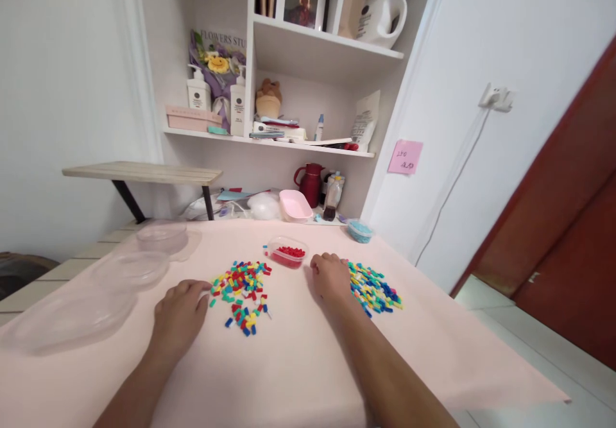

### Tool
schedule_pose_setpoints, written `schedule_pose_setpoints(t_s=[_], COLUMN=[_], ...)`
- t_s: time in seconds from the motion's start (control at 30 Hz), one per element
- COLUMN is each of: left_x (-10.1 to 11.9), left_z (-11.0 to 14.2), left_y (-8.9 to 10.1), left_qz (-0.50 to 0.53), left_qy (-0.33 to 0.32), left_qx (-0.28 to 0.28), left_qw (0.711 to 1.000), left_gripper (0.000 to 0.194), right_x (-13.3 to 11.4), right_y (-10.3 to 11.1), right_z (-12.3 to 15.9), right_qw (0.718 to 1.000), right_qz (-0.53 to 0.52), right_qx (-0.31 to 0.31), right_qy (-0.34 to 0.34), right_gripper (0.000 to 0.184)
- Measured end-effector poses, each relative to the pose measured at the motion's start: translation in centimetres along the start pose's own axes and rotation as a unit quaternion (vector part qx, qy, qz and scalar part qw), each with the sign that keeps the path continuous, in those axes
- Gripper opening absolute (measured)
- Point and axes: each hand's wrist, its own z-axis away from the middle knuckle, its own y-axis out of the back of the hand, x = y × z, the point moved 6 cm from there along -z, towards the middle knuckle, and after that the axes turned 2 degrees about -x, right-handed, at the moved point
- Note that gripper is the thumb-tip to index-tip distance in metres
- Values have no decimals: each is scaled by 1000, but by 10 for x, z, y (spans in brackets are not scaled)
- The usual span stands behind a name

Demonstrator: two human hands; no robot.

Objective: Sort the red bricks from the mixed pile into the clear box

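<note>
Left hand [180,312] was beside the left coloured pile [243,278], right hand [332,278] beside the right pile [375,290]; whether fingers were together could not be determined.

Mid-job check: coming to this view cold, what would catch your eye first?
Probably the two bright heaps of small pieces: the left heap beside the left hand, the right heap beside the right hand. Next, the red pieces in a clear tub, farther back between the heaps. Behind, a dark red jug stands below the shelves.
</note>
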Motion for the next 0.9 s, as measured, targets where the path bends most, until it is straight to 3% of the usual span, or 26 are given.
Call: schedule_pose_setpoints(t_s=[0.17,0.23,0.33,0.53,0.77,0.9], left_x=[2,2,3,4,3,9], left_z=[1,1,1,3,3,5], left_y=[1,1,2,2,-2,-7], left_qz=[5,6,6,1,-11,-45], left_qy=[-4,-6,-12,-14,9,6], left_qx=[7,11,16,17,10,-3], left_qw=[1000,1000,1000,1000,1000,999], left_gripper=[39,38,38,39,48,55], right_x=[-35,-53,-70,-71,-83,-104], right_y=[12,6,-8,-30,-37,-38], right_z=[11,19,27,22,7,2], right_qw=[974,950,930,940,939,936], right_qz=[-184,-269,-336,-325,-311,-294], right_qx=[81,61,8,-62,-141,-176], right_qy=[105,144,149,82,47,84], right_gripper=[25,27,33,37,45,58])
